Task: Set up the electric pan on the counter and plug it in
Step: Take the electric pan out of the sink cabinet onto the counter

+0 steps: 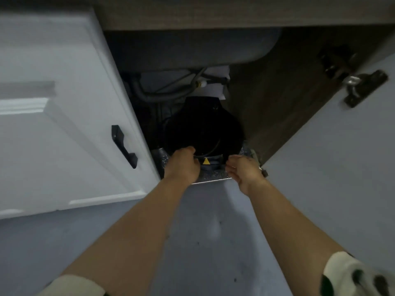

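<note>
Under the sink, at the front lip of the cabinet, our 2 hands meet the electric pan (203, 129). Our left hand (181, 165) curls its fingers over the pan's near rim, where a thin black cord (199, 156) also passes, and appears to grip there. Our right hand (245, 173) sits just beside the pan's front fitting with fingers loosely bent. We cannot tell whether it grasps anything yet.

The pan stands on the speckled cabinet floor (213, 175), close to the front edge, its front fitting and yellow warning label (205, 161) turned towards us.

We judge the pan rigid and fairly heavy for its size, with a smooth dark shell that could slip. The best hold looks like 1 hand on each side, low on the rim or under the base, never by the cord. The loose cord could snag, so we should gather it first.

Behind it hang grey pipes (149, 95) and the sink basin (192, 48), which limit how high we can lift inside. The white left door (53, 124) with its black handle (124, 146) and the right door (331, 157) with its hinge (361, 86) stand open on either side.
</note>
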The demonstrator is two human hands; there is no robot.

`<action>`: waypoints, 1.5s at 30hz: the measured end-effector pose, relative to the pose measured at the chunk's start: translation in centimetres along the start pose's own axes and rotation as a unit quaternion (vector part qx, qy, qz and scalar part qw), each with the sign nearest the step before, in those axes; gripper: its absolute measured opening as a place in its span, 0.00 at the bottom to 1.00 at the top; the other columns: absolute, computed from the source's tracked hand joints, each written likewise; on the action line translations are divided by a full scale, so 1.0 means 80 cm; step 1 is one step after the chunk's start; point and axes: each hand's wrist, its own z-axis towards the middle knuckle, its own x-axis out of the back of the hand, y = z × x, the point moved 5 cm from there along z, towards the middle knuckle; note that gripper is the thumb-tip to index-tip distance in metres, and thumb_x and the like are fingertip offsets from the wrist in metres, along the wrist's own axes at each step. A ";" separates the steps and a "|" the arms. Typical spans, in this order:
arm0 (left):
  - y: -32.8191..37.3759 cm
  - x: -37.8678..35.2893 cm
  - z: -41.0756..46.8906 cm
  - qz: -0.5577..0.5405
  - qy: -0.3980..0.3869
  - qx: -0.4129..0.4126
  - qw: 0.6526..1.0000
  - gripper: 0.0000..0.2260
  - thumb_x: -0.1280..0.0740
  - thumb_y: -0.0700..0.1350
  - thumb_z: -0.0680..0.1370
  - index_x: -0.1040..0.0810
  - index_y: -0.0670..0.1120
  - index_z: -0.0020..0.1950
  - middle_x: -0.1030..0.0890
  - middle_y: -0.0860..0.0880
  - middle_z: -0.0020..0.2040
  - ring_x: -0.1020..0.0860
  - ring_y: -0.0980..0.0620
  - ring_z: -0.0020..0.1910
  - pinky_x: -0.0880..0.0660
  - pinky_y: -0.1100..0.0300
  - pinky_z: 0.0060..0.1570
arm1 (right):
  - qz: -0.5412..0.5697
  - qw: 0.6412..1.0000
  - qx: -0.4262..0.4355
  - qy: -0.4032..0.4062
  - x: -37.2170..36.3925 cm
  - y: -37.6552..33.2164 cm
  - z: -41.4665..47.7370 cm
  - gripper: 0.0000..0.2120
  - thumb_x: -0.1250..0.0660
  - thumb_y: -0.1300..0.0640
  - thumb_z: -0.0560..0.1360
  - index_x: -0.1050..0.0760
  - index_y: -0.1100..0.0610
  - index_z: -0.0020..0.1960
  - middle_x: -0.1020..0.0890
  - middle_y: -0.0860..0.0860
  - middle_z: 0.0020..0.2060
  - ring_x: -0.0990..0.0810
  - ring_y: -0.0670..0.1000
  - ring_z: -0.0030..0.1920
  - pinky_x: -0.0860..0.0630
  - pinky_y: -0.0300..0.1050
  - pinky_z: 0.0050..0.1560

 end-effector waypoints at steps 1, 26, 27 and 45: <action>-0.006 -0.008 0.012 -0.006 0.002 0.001 1.000 0.14 0.38 0.41 0.78 0.24 0.41 0.63 0.21 0.41 0.61 0.23 0.41 0.61 0.26 0.50 0.61 | 0.001 1.000 0.005 0.001 -0.003 0.000 0.015 0.14 0.41 0.65 0.77 0.27 0.67 0.62 0.25 0.57 0.43 0.26 0.53 0.43 0.26 0.56 0.61; -0.060 -0.093 0.147 0.063 0.046 -0.107 0.991 0.17 0.33 0.53 0.77 0.20 0.46 0.62 0.23 0.46 0.63 0.28 0.46 0.64 0.27 0.53 0.61 | -0.040 0.992 0.122 -0.011 -0.035 -0.035 0.179 0.06 0.43 0.65 0.78 0.28 0.60 0.47 0.24 0.54 0.36 0.26 0.51 0.32 0.26 0.43 0.38; -0.059 -0.093 0.146 0.062 0.047 -0.114 0.990 0.16 0.33 0.54 0.76 0.19 0.47 0.60 0.22 0.47 0.62 0.27 0.47 0.63 0.27 0.53 0.59 | -0.045 0.991 0.124 -0.009 -0.036 -0.036 0.182 0.06 0.43 0.65 0.78 0.28 0.60 0.45 0.24 0.54 0.35 0.27 0.51 0.32 0.26 0.43 0.37; -0.032 -0.056 0.156 -0.081 0.113 -0.130 0.982 0.04 0.36 0.41 0.77 0.25 0.46 0.43 0.18 0.44 0.40 0.21 0.44 0.43 0.25 0.55 0.44 | -0.107 0.988 0.104 -0.028 -0.058 -0.043 0.206 0.04 0.39 0.60 0.79 0.29 0.59 0.52 0.23 0.56 0.35 0.26 0.51 0.29 0.28 0.36 0.21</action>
